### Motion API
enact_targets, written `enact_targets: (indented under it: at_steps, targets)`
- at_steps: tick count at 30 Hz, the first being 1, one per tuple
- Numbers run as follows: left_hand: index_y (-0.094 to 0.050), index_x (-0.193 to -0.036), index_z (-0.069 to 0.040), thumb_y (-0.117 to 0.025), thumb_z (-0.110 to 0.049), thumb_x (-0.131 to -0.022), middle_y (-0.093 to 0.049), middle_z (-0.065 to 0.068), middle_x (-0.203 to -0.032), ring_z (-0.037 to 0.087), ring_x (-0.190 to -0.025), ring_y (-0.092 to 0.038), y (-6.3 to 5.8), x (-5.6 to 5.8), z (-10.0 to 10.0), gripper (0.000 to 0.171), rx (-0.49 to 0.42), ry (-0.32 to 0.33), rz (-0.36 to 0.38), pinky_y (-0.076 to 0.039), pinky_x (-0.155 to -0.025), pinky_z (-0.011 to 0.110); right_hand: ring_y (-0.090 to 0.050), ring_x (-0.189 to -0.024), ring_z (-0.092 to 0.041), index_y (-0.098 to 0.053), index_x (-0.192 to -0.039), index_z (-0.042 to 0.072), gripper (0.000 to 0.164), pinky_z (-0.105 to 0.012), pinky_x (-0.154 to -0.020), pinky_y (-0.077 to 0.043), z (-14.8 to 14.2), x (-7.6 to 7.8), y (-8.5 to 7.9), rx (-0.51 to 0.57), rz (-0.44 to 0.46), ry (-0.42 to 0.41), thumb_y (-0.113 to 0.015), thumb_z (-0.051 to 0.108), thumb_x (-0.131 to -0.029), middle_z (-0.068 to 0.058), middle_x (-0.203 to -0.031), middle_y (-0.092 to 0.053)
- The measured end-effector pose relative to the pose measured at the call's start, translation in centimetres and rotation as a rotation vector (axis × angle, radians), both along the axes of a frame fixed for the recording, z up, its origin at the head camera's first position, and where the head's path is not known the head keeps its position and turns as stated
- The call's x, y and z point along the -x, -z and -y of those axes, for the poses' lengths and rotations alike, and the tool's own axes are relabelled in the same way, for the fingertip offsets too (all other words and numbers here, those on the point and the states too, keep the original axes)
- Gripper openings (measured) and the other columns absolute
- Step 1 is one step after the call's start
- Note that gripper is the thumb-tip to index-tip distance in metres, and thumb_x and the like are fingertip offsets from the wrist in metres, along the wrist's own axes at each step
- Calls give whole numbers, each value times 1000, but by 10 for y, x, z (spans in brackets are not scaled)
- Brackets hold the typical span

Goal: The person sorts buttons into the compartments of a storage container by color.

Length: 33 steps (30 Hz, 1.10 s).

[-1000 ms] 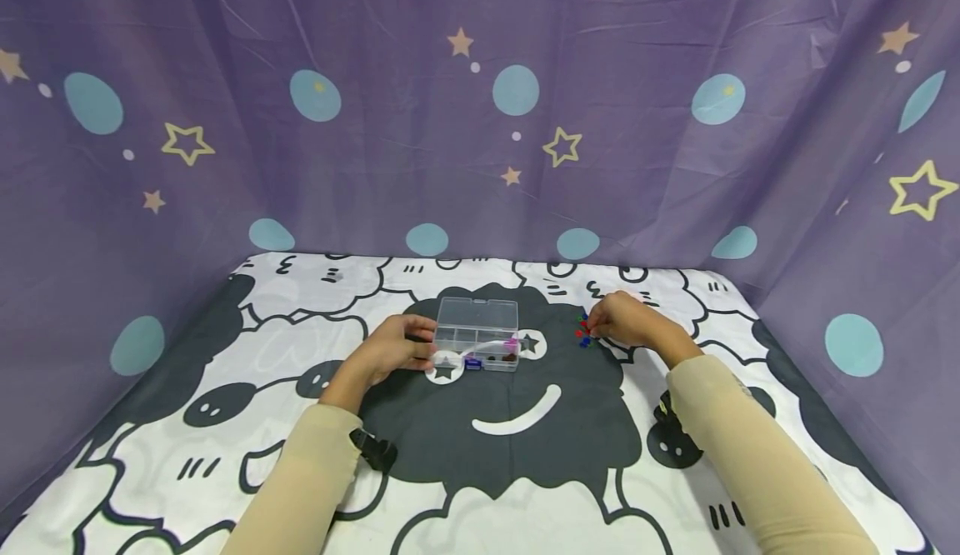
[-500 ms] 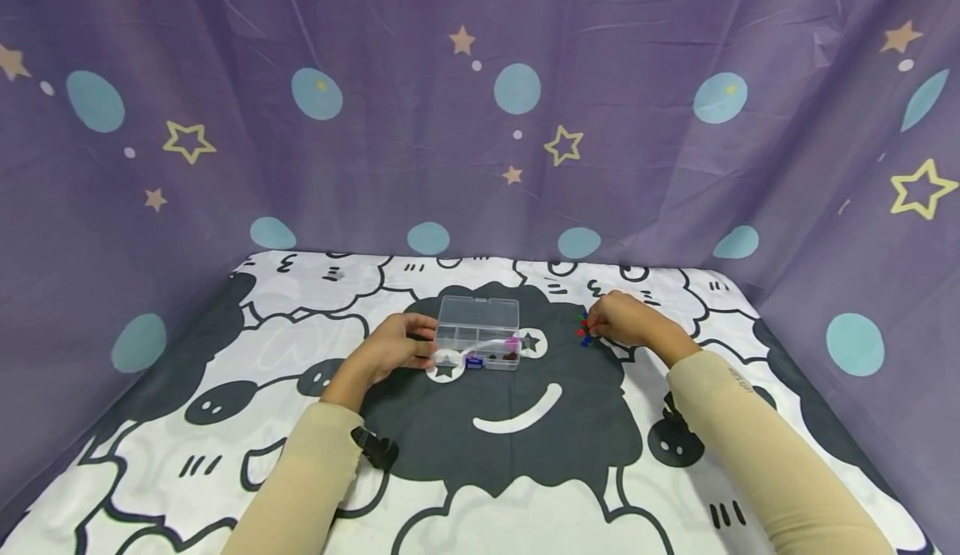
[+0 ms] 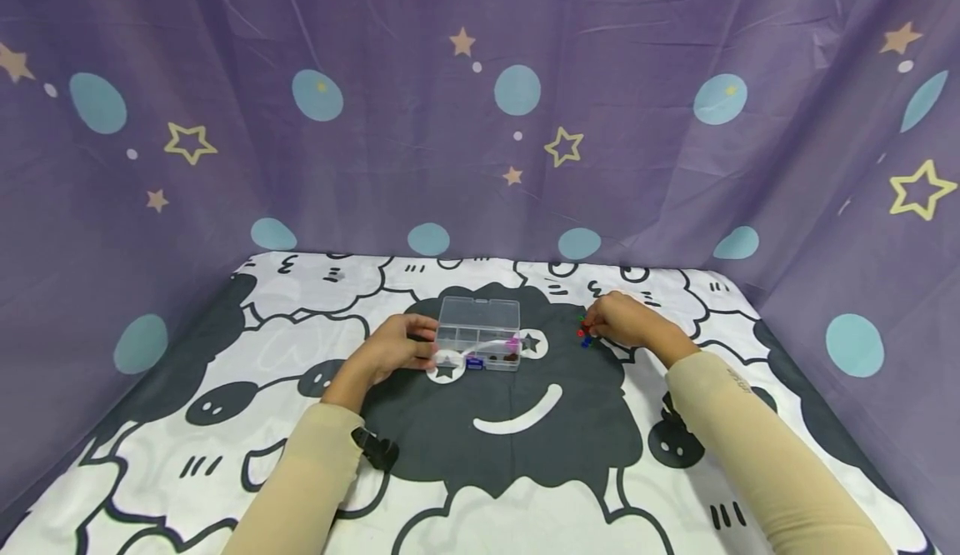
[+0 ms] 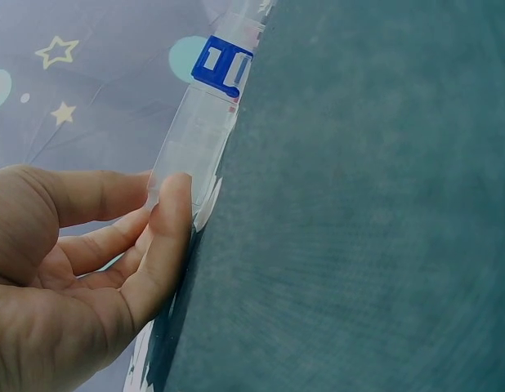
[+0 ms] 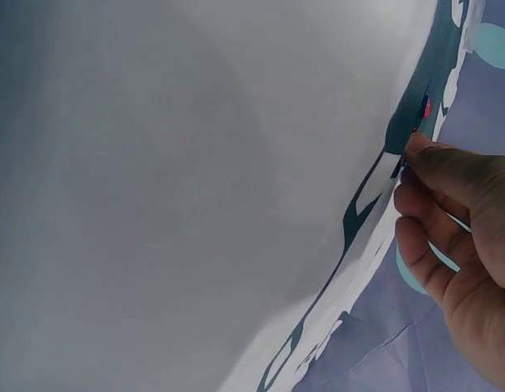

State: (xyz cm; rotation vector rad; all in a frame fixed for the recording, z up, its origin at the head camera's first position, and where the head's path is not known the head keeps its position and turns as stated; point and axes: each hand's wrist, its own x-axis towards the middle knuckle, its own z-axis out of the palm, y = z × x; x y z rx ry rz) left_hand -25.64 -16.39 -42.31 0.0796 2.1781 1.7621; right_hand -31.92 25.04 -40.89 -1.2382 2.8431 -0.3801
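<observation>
A clear plastic compartment box (image 3: 457, 337) sits on the dark sheep print with its lid (image 3: 477, 312) raised at the back. My left hand (image 3: 389, 347) holds the box's left end, thumb and fingers on either side of its corner (image 4: 205, 145). A blue latch (image 4: 223, 66) shows on its front. Small dark red and pink bits (image 3: 512, 355) lie in the right compartments. To the right, my right hand (image 3: 624, 319) pinches with thumb and fingertips at a cluster of small red, blue and green pieces (image 3: 585, 338). Its fingertips mostly hide what they pinch.
A sheep-print cloth (image 3: 510, 455) covers the table. Purple curtain (image 3: 420, 180) with stars and blue ovals hangs behind and at both sides. A dark wrist strap mount (image 3: 374, 448) sits on the left sleeve.
My right fingertips have shifted slightly left over the small pieces, and a blue one at the back of the cluster no longer shows. My left hand and the box stay in place.
</observation>
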Motion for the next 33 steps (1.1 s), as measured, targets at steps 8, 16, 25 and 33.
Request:
enact_targets:
  at_steps: [8, 16, 25, 33]
  targets:
    - [-53, -142, 3, -64, 11, -95, -52, 24, -132, 27, -97, -68, 0, 0, 0, 48, 1, -3, 0, -65, -80, 37, -54, -66, -4, -78, -82, 12, 15, -27, -61, -50, 0, 3, 0, -8, 6, -24, -75, -1, -89, 4, -80, -72]
    - [-53, -142, 3, -64, 10, -96, -51, 24, -133, 27, -97, -68, 0, 0, 0, 48, 3, 7, -2, -65, -79, 36, -54, -65, -3, -79, -83, 12, 15, -25, -60, -51, 0, 4, 3, -15, -7, -16, -76, -2, -88, 5, -78, -72]
    - [-53, -142, 4, -64, 11, -95, -52, 24, -132, 27, -96, -69, 0, -1, 0, 49, -1, 4, -3, -65, -79, 37, -43, -60, -4, -69, -72, 11, 24, -23, -54, -39, 1, 5, 5, 5, -18, -21, -69, -6, -88, 10, -68, -59]
    - [-53, -143, 3, -64, 10, -96, -52, 24, -132, 28, -98, -68, 0, -1, 1, 49, 0, 6, -4, -65, -79, 36, -50, -65, -6, -72, -79, 9, 18, -27, -60, -48, 2, 4, 8, 37, -26, 28, -69, -5, -90, 7, -73, -64]
